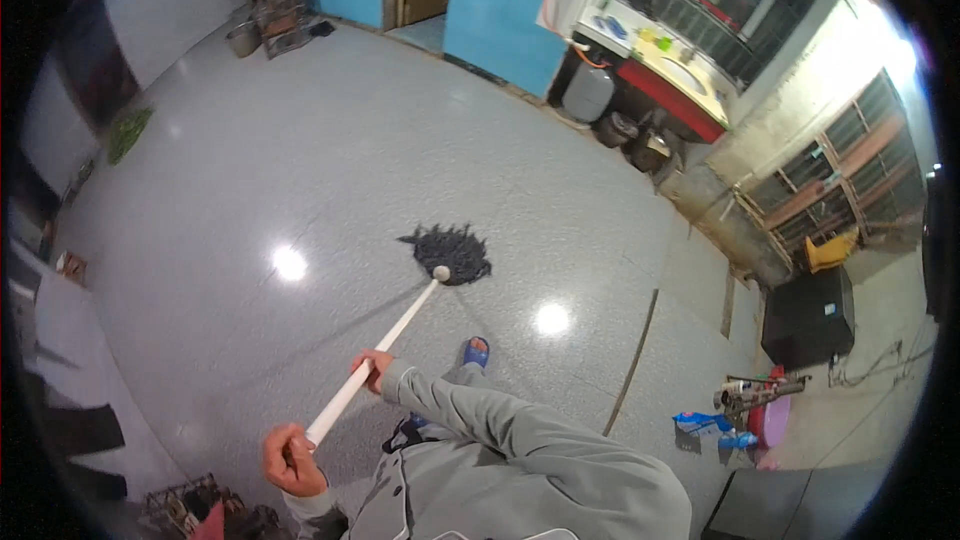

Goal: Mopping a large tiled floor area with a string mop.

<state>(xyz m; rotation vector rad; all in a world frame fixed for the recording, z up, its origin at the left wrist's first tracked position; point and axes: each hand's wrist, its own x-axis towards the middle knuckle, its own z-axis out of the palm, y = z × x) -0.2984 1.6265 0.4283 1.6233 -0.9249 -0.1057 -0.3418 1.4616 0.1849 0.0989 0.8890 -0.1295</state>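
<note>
Over grey floor (300, 140), hands (293, 460) holding mop (404, 324), pale-stickered box (808, 320)

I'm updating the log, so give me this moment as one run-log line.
left hand: holding handle, upper end | right hand: holding handle, lower down | mop head: on grey floor

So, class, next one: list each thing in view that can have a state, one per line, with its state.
Floor: glossy, reflecting lights
Mop head: strands spread on floor
Mop handle: slanted
Left hand: curled round handle's top end
Right hand: closed round handle lower down
Front blue slipper: worn
Grey cylinder: upright
Bucket: standing
Green bundle: lying on floor
</note>
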